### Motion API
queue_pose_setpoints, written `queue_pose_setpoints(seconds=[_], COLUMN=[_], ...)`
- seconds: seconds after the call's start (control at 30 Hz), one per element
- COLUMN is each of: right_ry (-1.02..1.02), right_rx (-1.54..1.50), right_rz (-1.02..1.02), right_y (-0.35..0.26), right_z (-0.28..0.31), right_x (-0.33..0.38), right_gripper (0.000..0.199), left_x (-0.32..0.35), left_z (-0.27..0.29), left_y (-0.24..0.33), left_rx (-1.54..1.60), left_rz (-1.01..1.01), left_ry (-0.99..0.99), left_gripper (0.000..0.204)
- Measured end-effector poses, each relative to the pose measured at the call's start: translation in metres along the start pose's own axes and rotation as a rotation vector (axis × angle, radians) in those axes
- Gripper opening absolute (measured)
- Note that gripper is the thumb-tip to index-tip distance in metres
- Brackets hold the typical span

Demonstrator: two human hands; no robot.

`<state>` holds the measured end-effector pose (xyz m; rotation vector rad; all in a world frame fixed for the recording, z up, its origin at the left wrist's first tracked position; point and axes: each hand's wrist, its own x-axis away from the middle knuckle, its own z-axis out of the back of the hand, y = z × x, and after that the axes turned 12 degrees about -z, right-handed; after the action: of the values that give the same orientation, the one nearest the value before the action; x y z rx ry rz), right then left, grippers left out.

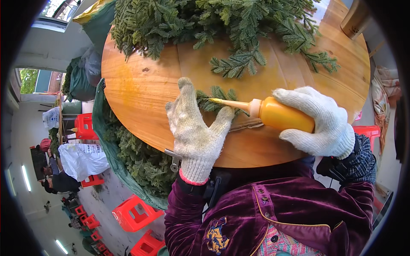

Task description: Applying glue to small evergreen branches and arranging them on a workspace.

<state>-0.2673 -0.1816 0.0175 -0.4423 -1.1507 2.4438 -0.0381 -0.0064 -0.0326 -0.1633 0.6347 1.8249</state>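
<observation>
A yellow squeeze bottle [284,115] with a long thin nozzle lies tilted in my right hand [320,117], which wears a white knit glove. Its nozzle points left, with the yellow tip over a small green fir sprig [216,94] on the round wooden table. My left hand [194,132], in a soiled white glove, is spread beside the sprig. One finger points away from me, and the thumb tip rests against the sprig's near edge. Part of the sprig is hidden behind the hand, thumb and nozzle.
Fir branches [171,25] are heaped at the table's far side, one loose branch [239,62] reaching inward. A brown cylindrical container [355,19] stands far right. Left of the wooden table [141,98], a green sack [115,141] holds more branches. Red stools [134,213] stand on the floor; people work farther left.
</observation>
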Motion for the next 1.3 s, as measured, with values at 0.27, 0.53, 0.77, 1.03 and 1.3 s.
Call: queue_pose_setpoints(seconds=[0.27, 0.53, 0.77, 1.03, 1.3], right_ry=[-0.012, -0.038, -0.054, -0.057, -0.042], right_rx=[0.043, 0.146, 0.269, 0.349, 0.339], right_rz=[-0.079, -0.113, -0.095, -0.105, -0.158], right_y=[-0.003, -0.008, -0.022, -0.037, -0.038], right_z=[0.000, 0.004, 0.011, 0.016, 0.016], right_x=[0.000, -0.001, -0.005, 0.002, 0.013], right_gripper=[0.067, 0.070, 0.073, 0.075, 0.071], left_x=[0.004, 0.009, 0.003, 0.000, 0.002], left_z=[-0.004, -0.007, 0.000, 0.004, 0.001], left_y=[-0.003, -0.002, 0.004, 0.005, 0.003], left_rx=[0.094, 0.083, 0.116, 0.025, -0.054], left_rz=[0.009, -0.048, 0.030, 0.006, -0.097], left_ry=[0.051, 0.200, 0.066, -0.026, -0.005], left_gripper=[0.110, 0.114, 0.112, 0.101, 0.096])
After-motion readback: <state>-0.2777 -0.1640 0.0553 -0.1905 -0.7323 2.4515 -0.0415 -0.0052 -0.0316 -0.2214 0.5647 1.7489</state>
